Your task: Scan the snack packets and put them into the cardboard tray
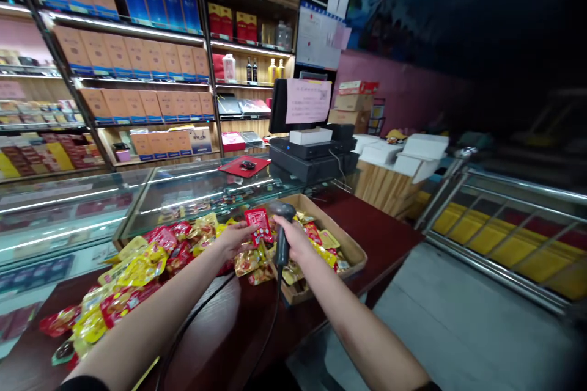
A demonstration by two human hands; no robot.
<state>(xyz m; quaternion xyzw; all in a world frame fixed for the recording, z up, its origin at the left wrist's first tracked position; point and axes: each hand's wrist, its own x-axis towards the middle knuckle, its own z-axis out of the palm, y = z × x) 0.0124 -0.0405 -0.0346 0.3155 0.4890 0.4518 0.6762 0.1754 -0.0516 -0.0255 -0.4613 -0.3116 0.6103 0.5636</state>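
Observation:
Between the fingers of my left hand (235, 238) is a small red snack packet (258, 225), held up over the table. My right hand (294, 241) is wrapped round the handle of a dark barcode scanner (283, 233), whose head is close beside the packet. A cable hangs from the scanner's handle. Behind and right of the scanner, a cardboard box (355, 253) holds several yellow and red packets. A heap of red and yellow snack packets (142, 266) is spread to the left, partly hidden by my left forearm.
The dark red table (380, 226) adjoins a glass display counter (137, 195). At the back stand a monitor (277, 107) with a paper on it and a black cash drawer (298, 162). A red mat (243, 166) bears a mouse. Metal railings (499, 195) are on the right.

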